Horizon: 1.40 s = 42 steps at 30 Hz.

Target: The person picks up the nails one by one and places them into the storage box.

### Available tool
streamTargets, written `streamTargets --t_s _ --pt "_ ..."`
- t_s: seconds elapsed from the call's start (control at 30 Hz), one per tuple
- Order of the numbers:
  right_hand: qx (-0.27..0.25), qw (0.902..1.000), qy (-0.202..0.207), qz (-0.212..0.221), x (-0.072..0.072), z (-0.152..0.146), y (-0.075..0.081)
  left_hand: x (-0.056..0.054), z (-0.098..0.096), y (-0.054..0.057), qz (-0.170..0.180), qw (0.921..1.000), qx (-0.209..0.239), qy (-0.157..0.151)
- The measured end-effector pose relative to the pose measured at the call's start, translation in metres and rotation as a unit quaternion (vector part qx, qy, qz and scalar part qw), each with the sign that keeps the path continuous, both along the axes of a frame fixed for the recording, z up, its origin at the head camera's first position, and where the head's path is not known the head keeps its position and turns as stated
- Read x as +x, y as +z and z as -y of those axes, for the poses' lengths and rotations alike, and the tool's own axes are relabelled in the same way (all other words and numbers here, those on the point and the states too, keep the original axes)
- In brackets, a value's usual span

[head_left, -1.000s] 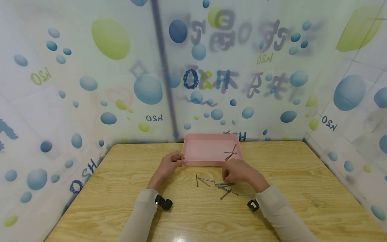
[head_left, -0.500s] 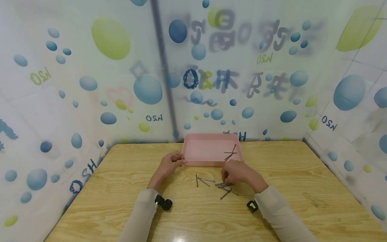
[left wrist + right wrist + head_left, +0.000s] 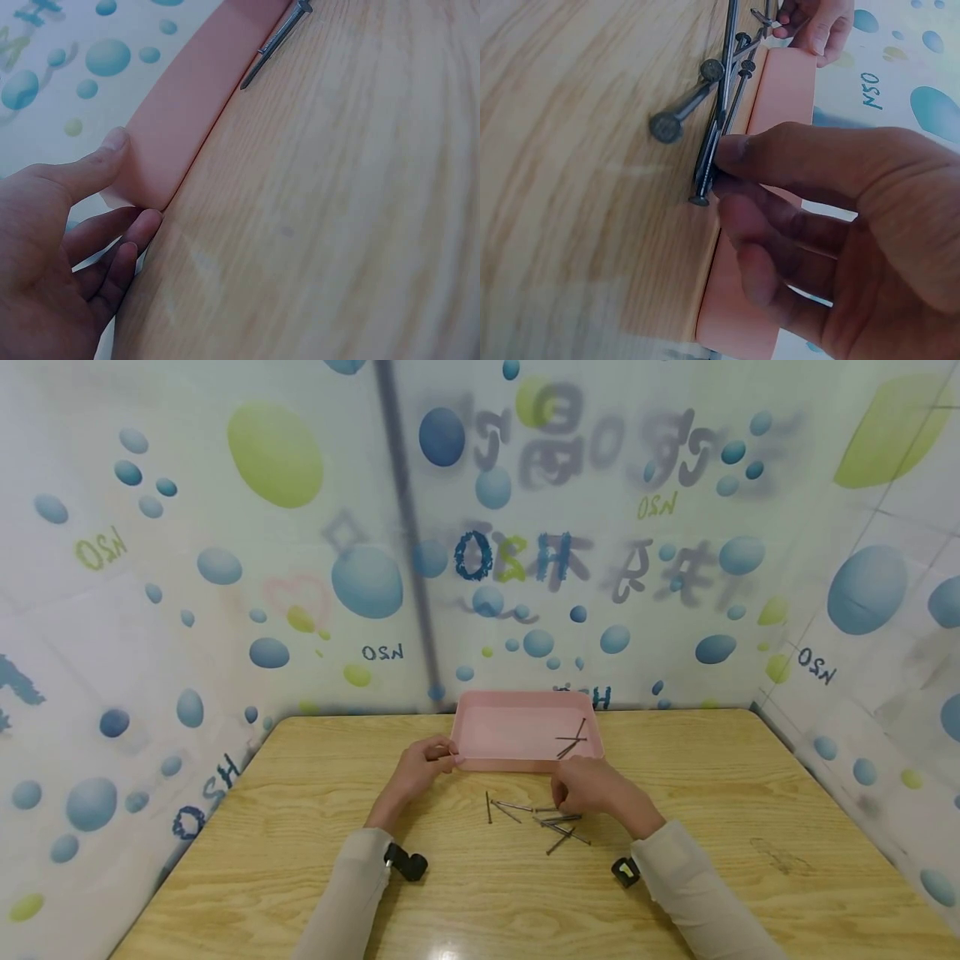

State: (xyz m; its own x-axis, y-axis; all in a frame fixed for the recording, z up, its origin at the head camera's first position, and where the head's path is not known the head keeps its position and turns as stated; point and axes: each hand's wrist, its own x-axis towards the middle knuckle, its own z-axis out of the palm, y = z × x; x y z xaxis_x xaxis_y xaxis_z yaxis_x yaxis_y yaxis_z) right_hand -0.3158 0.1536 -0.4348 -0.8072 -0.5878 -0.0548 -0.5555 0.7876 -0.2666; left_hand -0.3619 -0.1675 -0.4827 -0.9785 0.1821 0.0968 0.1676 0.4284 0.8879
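Observation:
My left hand (image 3: 420,770) holds the front left corner of a pink tray (image 3: 487,766). In the left wrist view, the thumb lies against the tray wall (image 3: 176,112) and the curled fingers sit at its corner. My right hand (image 3: 596,785) is just in front of the tray's right side, thumb and forefinger pinching a nail (image 3: 546,810); its far end is hidden by the fingers. Below these fingertips, several loose nails (image 3: 558,832) lie crossed in a pile. To the left of that pile, 3 more nails (image 3: 506,811) lie on the table.
Several nails (image 3: 572,740) rest in the tray's right part. The wooden table (image 3: 465,902) runs back to a patterned curtain (image 3: 360,527) right behind the tray. Each wrist carries a black strap device, one (image 3: 406,863) at the left and one (image 3: 627,870) at the right.
The right hand has dipped slightly leftward to the pile, then shifted back a little. One nail now shows at its fingertips, parted from the pile. The left hand and tray stay put.

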Motion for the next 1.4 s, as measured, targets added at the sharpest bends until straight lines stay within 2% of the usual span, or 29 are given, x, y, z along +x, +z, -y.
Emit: streamTargets --t_s 0.87,1.27,1.4 --pt "0.013 0.9993 0.004 -0.036 -0.003 -0.002 -0.003 -0.001 0.001 -0.001 0.003 1.0000 0.005 -0.005" --pt "0.011 0.9984 -0.040 -0.038 0.000 -0.005 0.007 -0.001 0.002 0.000 0.001 1.0000 0.001 -0.007" --pt "0.014 0.9981 -0.040 -0.046 0.000 -0.006 0.009 -0.001 0.001 -0.001 0.000 1.0000 0.002 -0.006"
